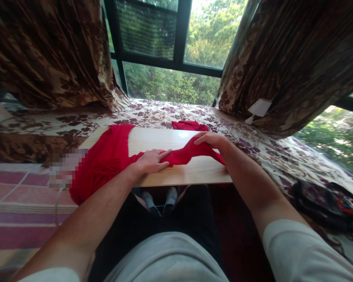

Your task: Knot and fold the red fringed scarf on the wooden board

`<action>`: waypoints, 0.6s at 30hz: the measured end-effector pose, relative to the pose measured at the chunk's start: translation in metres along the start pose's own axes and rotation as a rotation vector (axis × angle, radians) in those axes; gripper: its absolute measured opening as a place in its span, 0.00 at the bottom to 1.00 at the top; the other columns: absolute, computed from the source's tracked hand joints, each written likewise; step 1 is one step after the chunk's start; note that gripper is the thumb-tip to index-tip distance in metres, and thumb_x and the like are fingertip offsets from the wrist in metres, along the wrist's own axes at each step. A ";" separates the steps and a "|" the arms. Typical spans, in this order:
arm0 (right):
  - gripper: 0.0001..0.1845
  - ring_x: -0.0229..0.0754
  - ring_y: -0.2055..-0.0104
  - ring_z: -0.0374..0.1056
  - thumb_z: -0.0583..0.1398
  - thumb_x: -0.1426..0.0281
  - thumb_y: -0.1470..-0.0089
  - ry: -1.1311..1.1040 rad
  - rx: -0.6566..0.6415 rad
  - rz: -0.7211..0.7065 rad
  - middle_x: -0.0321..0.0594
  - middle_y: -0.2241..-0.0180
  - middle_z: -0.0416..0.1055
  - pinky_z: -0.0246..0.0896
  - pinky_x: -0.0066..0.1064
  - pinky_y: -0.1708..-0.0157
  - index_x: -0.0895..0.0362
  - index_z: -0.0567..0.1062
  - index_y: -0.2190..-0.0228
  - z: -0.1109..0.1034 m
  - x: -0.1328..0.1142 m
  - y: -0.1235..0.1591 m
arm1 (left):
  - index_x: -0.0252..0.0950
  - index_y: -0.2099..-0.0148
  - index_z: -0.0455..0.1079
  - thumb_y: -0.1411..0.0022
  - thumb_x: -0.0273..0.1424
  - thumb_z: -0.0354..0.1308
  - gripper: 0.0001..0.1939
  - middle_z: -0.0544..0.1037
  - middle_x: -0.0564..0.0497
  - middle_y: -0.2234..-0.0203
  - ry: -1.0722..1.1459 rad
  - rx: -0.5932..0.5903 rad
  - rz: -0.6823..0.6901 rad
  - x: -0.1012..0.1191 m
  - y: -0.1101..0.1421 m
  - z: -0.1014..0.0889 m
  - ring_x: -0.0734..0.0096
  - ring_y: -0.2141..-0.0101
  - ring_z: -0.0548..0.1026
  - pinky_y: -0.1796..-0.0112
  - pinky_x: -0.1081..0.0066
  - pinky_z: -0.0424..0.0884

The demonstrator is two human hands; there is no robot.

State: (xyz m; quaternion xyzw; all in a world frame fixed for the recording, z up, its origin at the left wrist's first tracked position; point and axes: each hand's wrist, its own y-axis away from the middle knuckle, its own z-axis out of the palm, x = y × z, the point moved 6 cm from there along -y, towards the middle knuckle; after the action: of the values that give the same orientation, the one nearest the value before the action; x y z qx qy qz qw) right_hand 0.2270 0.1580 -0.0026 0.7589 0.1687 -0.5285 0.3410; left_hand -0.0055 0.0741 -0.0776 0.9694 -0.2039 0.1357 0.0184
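Note:
A long, narrow strip of red cloth [180, 156] runs across a pale wooden board [153, 139]. My left hand [151, 160] lies flat on its left part, fingers stretched out. Farther right, my right hand [209, 139] pinches the strip near its raised, bent part, thumb and fingers closed on it. The end of the strip hangs down towards my right forearm. A wider heap of red fabric [104, 160] drapes over the board's left end, with thin folds or strands near its middle. Whether heap and strip are one piece I cannot tell.
Another folded red cloth [190, 125] lies behind the board on a flower-patterned cover [153, 111]. A small white lamp [260, 107] stands at the back right. A black bag or strap [326, 205] lies at the right. Striped bedding [14, 207] is at the left.

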 end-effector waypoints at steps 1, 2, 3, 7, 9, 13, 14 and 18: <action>0.12 0.42 0.71 0.76 0.67 0.75 0.57 0.004 -0.008 0.000 0.42 0.70 0.80 0.70 0.27 0.67 0.63 0.80 0.66 0.009 -0.005 -0.007 | 0.48 0.26 0.47 0.35 0.57 0.45 0.41 0.62 0.43 0.33 0.031 0.000 0.000 -0.002 -0.001 0.000 0.45 0.36 0.61 0.40 0.51 0.56; 0.11 0.42 0.71 0.76 0.67 0.75 0.57 0.017 -0.023 -0.003 0.41 0.70 0.80 0.71 0.27 0.69 0.62 0.80 0.67 0.018 -0.011 -0.014 | 0.45 0.26 0.47 0.36 0.57 0.46 0.42 0.62 0.43 0.33 0.078 0.001 -0.002 -0.004 -0.002 0.000 0.45 0.36 0.60 0.39 0.51 0.55; 0.11 0.42 0.72 0.76 0.67 0.75 0.57 0.034 -0.034 -0.010 0.40 0.70 0.81 0.71 0.27 0.70 0.61 0.80 0.67 0.028 -0.017 -0.021 | 0.43 0.26 0.48 0.37 0.56 0.48 0.43 0.61 0.42 0.32 0.144 0.006 -0.004 -0.006 -0.003 -0.001 0.45 0.35 0.59 0.38 0.51 0.53; 0.08 0.41 0.72 0.75 0.65 0.77 0.55 0.091 -0.091 -0.056 0.39 0.71 0.80 0.71 0.27 0.71 0.61 0.80 0.69 0.070 -0.040 -0.048 | 0.43 0.26 0.49 0.41 0.49 0.57 0.45 0.61 0.44 0.32 0.693 0.030 0.016 -0.013 -0.002 -0.012 0.48 0.34 0.59 0.36 0.53 0.53; 0.06 0.41 0.73 0.75 0.65 0.76 0.55 0.085 -0.130 -0.068 0.39 0.72 0.80 0.71 0.26 0.72 0.61 0.80 0.70 0.089 -0.047 -0.060 | 0.44 0.26 0.48 0.43 0.45 0.58 0.46 0.63 0.46 0.33 1.044 0.083 0.067 -0.014 -0.001 -0.023 0.49 0.37 0.64 0.38 0.52 0.59; 0.05 0.37 0.77 0.71 0.68 0.73 0.57 0.082 -0.216 -0.019 0.35 0.77 0.77 0.68 0.23 0.77 0.59 0.78 0.74 0.117 -0.045 -0.085 | 0.41 0.29 0.56 0.42 0.45 0.56 0.40 0.74 0.45 0.42 1.300 0.317 0.008 -0.030 -0.001 -0.048 0.52 0.43 0.70 0.41 0.51 0.63; 0.06 0.36 0.78 0.70 0.69 0.72 0.58 0.078 -0.237 -0.017 0.34 0.78 0.77 0.66 0.22 0.78 0.59 0.78 0.74 0.121 -0.043 -0.091 | 0.39 0.30 0.58 0.42 0.45 0.57 0.40 0.76 0.45 0.46 1.279 0.342 -0.039 -0.035 -0.002 -0.051 0.53 0.45 0.72 0.42 0.52 0.64; 0.10 0.34 0.79 0.69 0.72 0.67 0.59 0.073 -0.236 -0.044 0.33 0.78 0.76 0.63 0.22 0.79 0.58 0.79 0.74 0.126 -0.038 -0.105 | 0.35 0.37 0.67 0.48 0.45 0.65 0.38 0.81 0.46 0.57 1.216 0.299 -0.165 -0.047 -0.009 -0.051 0.58 0.56 0.77 0.52 0.59 0.71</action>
State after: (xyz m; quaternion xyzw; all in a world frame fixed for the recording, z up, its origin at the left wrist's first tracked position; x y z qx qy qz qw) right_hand 0.0614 0.1491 -0.0297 0.7283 0.2587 -0.4843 0.4099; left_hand -0.0559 0.1052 -0.0414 0.7235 -0.0603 0.6877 0.0056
